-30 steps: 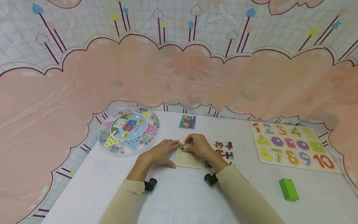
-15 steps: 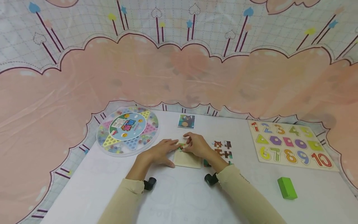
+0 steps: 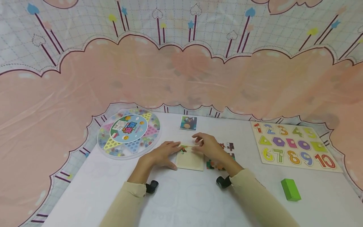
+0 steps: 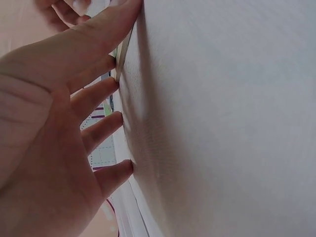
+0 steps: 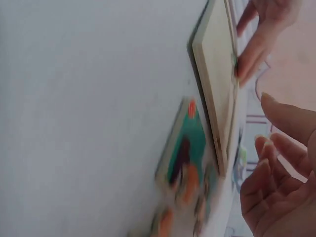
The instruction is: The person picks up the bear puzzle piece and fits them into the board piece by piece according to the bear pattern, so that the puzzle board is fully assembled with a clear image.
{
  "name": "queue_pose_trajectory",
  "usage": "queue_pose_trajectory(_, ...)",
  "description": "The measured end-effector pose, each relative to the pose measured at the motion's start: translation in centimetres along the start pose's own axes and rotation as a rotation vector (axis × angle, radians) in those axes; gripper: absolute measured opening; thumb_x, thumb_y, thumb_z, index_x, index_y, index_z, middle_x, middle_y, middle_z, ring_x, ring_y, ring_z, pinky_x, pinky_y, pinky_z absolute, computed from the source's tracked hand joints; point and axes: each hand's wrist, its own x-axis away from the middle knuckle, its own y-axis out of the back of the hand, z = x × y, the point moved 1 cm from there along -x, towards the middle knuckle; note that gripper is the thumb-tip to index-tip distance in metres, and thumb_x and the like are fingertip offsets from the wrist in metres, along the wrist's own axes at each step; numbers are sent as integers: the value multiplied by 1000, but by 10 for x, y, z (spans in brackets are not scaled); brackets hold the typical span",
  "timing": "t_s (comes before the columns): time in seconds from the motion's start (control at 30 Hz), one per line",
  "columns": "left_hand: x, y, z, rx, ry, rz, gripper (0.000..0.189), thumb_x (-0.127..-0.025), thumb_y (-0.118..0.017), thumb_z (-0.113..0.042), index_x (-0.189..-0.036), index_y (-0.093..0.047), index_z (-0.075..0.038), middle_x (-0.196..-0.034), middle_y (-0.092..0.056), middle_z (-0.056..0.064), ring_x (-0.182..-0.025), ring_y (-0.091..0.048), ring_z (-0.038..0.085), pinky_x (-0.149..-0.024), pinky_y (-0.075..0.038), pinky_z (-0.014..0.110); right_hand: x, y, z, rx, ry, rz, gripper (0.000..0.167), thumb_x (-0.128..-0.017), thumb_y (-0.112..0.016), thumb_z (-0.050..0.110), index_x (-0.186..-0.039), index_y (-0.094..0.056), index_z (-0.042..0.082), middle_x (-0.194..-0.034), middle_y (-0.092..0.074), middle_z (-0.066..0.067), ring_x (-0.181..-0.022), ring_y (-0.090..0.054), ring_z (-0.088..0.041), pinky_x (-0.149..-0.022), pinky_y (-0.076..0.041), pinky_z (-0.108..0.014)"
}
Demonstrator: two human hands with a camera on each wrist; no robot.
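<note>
Noted on white counter (image 3: 175, 198): left hand (image 3: 162, 155) laid against left side of wooden tray (image 3: 189, 162), with fingers spread and nearly straight, thumb at near corner. Right hand (image 3: 208, 146) hovering above tray's far right part, with thumb and loosely bent fingers parted, nothing seen between. Tray roughly square, hence no long axis of note; mostly bare. Loose pieces (image 3: 210, 164) just beside tray's right edge, partly hidden under right hand and wrist; from right fingertips, located below, rightward and back toward near side. Right hand clearly nearer, left across the tray. Axis of single pieces too small to judge. Red-and-green piece (image 3: 183, 149) in tray's far left corner, near left fingertips; cannot tell whether seated flat.
</note>
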Motion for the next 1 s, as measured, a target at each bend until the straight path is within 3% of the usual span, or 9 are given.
queue_pose_trajectory(0.23, 0, -1, -1, 10, -11, -18, 89, -78, -88, -26, -154, -45, -11, -168, -32, 9, -157, -24, 35, -127, -29, 54, 18, 36, -25, 66, -27, -80, 42, -92, -76, 22, -131, -66, 9, -121, -71, -11, -105, -60, -25, -83, -53, -33)
queue_pose_trajectory(0.43, 0, 1, -2, 6, -18, -30, 90, -77, -89, -26, -154, -45, -10, -167, -33, 9, -156, -25, 35, -126, -31, 52, 30, 59, -46, 72, -61, -98, 39, -93, -74, 22, -128, -67, 7, -123, -70, -14, -113, -59, -32, -92, -54, -45)
queue_pose_trajectory(0.73, 1, 1, -3, 12, -24, -34, 90, -76, -90, -25, -154, -46, -11, -167, -34, 10, -154, -27, 35, -125, -32, 54, 31, 64, -70, 67, -117, -64, 30, -93, -75, 20, -121, -69, 9, -132, -67, -17, -127, -59, -40, -106, -51, -57)
queue_pose_trajectory(1.0, 1, 2, -1, -1, -29, -30, 90, -77, -89, -26, -154, -45, -10, -167, -34, 11, -155, -26, 36, -126, -32, 53, 31, 64, -83, 49, -122, -35, 28, -93, -75, 17, -119, -70, 8, -130, -68, -17, -128, -59, -39, -111, -48, -56)
